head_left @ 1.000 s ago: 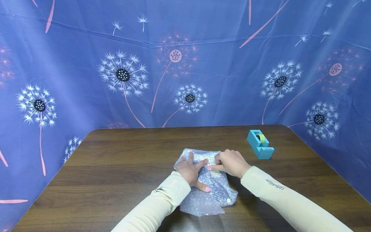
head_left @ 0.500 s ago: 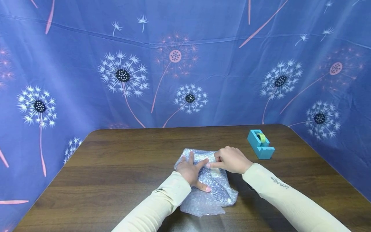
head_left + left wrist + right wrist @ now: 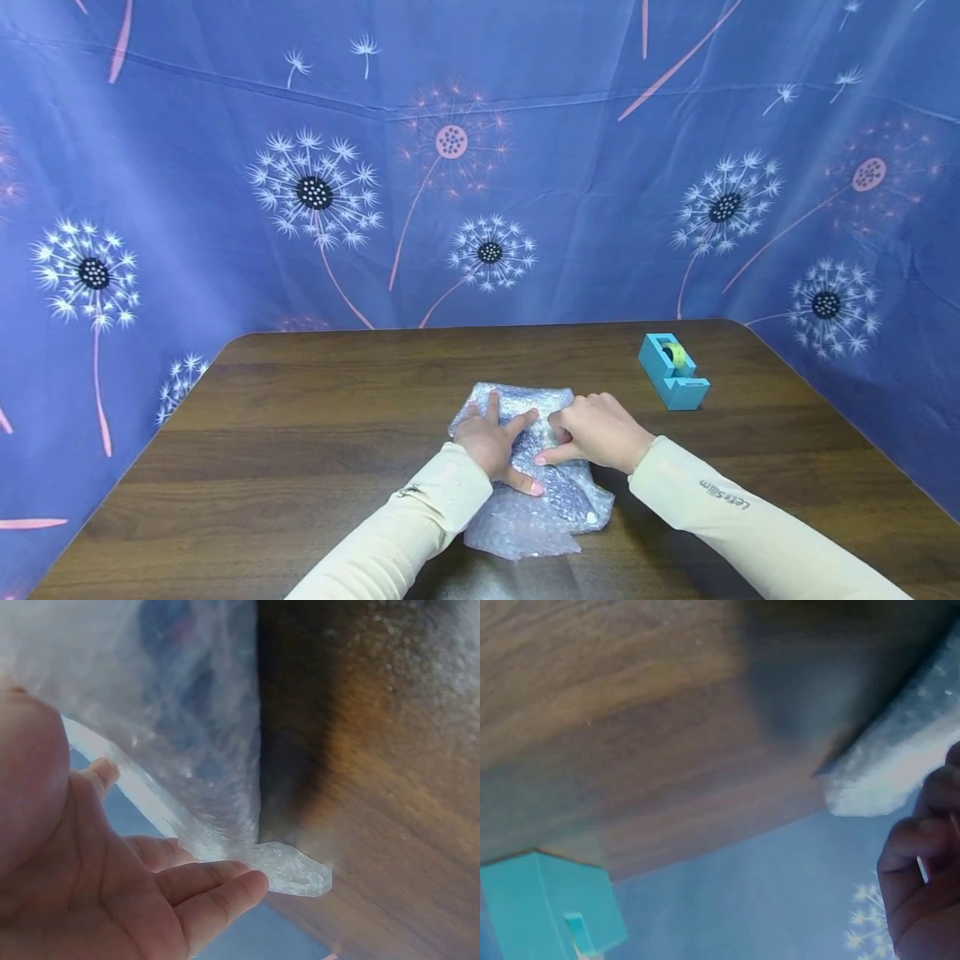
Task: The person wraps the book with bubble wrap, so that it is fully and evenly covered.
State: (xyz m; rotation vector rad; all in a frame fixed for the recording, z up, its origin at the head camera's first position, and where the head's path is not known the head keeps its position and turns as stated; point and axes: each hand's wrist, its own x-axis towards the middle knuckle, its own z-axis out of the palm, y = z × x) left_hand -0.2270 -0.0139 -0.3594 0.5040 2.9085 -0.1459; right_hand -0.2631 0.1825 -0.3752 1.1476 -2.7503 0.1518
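A package of clear bubble wrap (image 3: pixel 558 492) lies on the wooden table in the head view, with a loose flap toward the near side. My left hand (image 3: pixel 487 446) rests spread on its left part, fingers pointing away and thumb to the right. In the left wrist view, that hand's straight fingers (image 3: pixel 217 900) lie along the wrap's edge. My right hand (image 3: pixel 603 433) is over the right part of the wrap, its fingers curled in and its thumb stretched onto the surface. Those curled fingers (image 3: pixel 919 847) appear beside the wrap's edge in the right wrist view. What is inside the wrap is hidden.
A blue tape dispenser (image 3: pixel 671 379) with a yellow-green roll stands at the back right of the table (image 3: pixel 300 450). Behind the table hangs a blue cloth (image 3: pixel 585 208) with a dandelion pattern.
My right hand shifts slightly up and right, then comes back nearer, its thumb sliding over the wrap toward me. The left hand stays in place.
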